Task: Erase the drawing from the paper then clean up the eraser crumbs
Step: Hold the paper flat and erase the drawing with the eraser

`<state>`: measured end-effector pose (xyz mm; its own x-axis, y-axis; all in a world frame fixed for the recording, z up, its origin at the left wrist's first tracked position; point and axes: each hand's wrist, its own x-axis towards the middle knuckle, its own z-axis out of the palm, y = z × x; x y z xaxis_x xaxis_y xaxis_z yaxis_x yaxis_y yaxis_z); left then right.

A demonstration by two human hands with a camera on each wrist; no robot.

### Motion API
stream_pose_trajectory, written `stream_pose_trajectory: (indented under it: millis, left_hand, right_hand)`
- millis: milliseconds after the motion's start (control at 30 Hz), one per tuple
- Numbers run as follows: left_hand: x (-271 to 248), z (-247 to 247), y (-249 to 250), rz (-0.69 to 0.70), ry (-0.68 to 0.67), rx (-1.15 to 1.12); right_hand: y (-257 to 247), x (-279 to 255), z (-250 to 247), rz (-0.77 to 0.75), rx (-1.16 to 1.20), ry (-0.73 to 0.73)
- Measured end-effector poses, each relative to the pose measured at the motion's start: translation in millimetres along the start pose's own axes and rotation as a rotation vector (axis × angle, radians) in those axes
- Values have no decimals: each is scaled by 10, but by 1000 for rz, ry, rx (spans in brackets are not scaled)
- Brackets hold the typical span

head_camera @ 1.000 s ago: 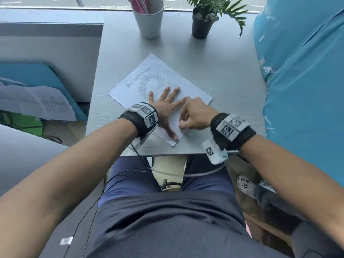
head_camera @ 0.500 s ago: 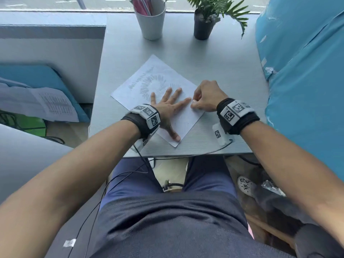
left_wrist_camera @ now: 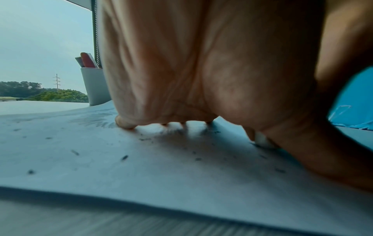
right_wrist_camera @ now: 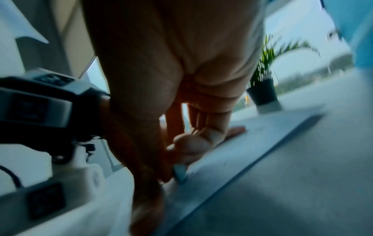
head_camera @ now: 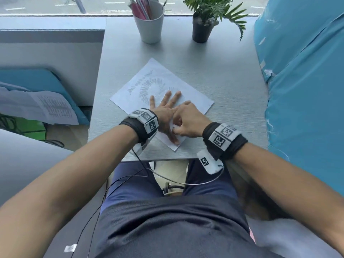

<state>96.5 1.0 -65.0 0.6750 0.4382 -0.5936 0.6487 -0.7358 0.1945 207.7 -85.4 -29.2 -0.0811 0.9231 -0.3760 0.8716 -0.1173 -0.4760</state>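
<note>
A grey table [head_camera: 223, 75] runs to a far window [head_camera: 55, 4] that shows a road in daylight. A white cup [head_camera: 149, 25] of pens and a dark-potted plant [head_camera: 202, 28] stand at its far edge, and blue sheeting [head_camera: 307, 90] hangs at right.

The paper [head_camera: 193, 101] looked thin and matt, flecked with dark crumbs [left_wrist_camera: 124, 157]. The table [head_camera: 223, 75] had a matt grey, finely grained finish. The cup [head_camera: 149, 25] looked smooth matt plastic.
</note>
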Motion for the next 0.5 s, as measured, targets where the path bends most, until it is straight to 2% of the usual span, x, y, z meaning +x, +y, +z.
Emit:
stream_pose_trajectory:
  millis: [67, 200, 267, 333, 400, 500]
  left_hand:
    - [-4, 7, -21, 12, 4, -15]
    - [-5, 46, -47, 26, 33, -29]
    - [8, 37, -34, 15, 26, -16]
    - [16, 28, -8, 2, 12, 0]
    - [15, 40, -10, 5, 12, 15]
    - [2, 64, -40, 27, 45, 10]
  right_hand:
    - [157, 75, -129, 32, 7, 36]
    - [485, 263, -410, 180, 27, 242]
    - [297, 201, -249, 135, 14, 195]
    - [60, 75, 15, 46, 23, 58]
    - [58, 48, 55, 0, 22, 3]
    - [402, 229, -273, 129, 83, 175]
